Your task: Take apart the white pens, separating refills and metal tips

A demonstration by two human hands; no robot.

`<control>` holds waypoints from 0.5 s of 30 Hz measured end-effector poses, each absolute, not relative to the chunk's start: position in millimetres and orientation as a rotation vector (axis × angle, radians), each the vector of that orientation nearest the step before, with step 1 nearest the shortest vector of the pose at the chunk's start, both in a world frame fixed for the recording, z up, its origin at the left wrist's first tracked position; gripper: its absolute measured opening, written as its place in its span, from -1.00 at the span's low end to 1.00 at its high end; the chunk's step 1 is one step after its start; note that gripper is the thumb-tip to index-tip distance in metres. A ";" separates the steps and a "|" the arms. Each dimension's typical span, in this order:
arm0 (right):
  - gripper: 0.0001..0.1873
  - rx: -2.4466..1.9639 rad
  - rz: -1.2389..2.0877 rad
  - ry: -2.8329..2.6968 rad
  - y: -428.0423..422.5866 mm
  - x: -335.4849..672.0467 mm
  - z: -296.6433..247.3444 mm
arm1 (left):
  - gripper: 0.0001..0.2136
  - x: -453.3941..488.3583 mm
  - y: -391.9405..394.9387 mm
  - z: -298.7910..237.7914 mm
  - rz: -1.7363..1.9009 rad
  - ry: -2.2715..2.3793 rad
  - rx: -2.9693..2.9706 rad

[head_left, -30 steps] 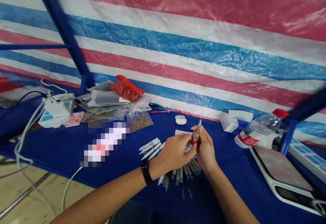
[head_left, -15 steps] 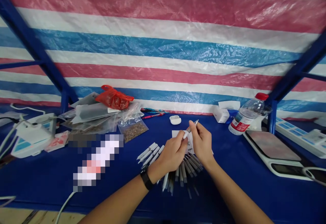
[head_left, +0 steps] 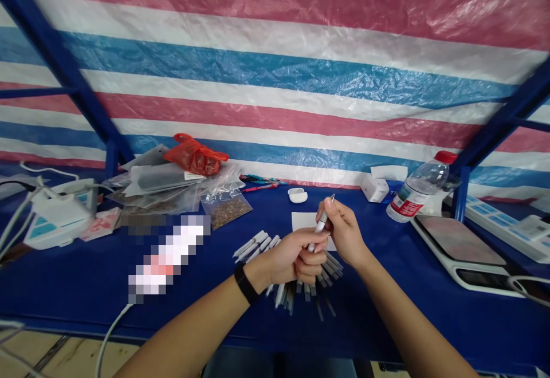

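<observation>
The left hand (head_left: 294, 259) grips the near end of a white pen (head_left: 320, 227); the right hand (head_left: 345, 233) pinches its far, pointed end. The pen slants above the blue tabletop (head_left: 387, 332), near white paper (head_left: 302, 220) and fanned grey tubes (head_left: 330, 270).

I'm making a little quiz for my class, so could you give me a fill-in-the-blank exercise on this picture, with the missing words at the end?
1. The pen is held by the fingers of the left hand and the ____ hand.
2. The black wristband is worn on the ____ wrist.
3. The cap on the plastic bottle is coloured ____.
4. The tabletop is coloured ____.

Missing words: right; left; red; blue.
</observation>
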State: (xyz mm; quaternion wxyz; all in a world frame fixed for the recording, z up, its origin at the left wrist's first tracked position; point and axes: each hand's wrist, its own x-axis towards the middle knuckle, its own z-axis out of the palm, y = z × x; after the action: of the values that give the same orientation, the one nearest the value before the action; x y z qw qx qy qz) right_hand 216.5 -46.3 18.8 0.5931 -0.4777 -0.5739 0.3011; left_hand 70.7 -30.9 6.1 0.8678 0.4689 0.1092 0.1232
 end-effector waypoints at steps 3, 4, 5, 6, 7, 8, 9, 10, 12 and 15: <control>-0.31 -1.174 0.578 -1.357 -44.4 223.3 18.0 | -0.62 76.8 -29.2 1.4 0.420 0.376 1.160; -0.30 -1.204 0.520 -1.361 -43.5 224.5 17.4 | -0.62 79.1 -29.2 -0.4 0.523 0.467 1.287; -0.28 -1.231 0.472 -1.366 -42.8 224.9 16.7 | -0.64 81.1 -29.5 -2.0 0.636 0.575 1.443; -0.28 -1.254 0.442 -1.372 -42.2 224.7 15.9 | -0.67 82.5 -30.0 -3.4 0.749 0.691 1.613; -0.28 -1.272 0.426 -1.378 -41.9 223.7 15.1 | -0.69 83.5 -30.7 -4.5 0.843 0.805 1.775; -0.29 -1.282 0.420 -1.385 -42.0 222.3 14.3 | -0.72 83.8 -31.7 -5.2 0.903 0.906 1.907; -0.29 -1.286 0.415 -1.393 -42.4 220.8 13.4 | -0.74 83.8 -32.9 -5.5 0.924 0.985 1.995; -0.30 -1.288 0.406 -1.402 -43.1 219.2 12.4 | -0.75 83.3 -34.3 -5.5 0.918 1.032 2.036; -0.30 -1.286 0.376 -1.410 -45.1 217.1 10.5 | -0.72 81.8 -36.8 -4.5 0.878 1.007 1.991; -0.32 -1.259 0.411 -1.402 -48.1 216.4 8.6 | -0.57 79.5 -37.9 -2.4 0.709 0.720 1.664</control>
State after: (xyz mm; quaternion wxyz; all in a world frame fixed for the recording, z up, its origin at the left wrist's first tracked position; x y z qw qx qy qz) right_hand 216.4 -48.1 8.6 0.5701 -0.5362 -0.5973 0.1753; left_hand 79.5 -37.9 -2.4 0.5624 0.7068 0.3056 0.3011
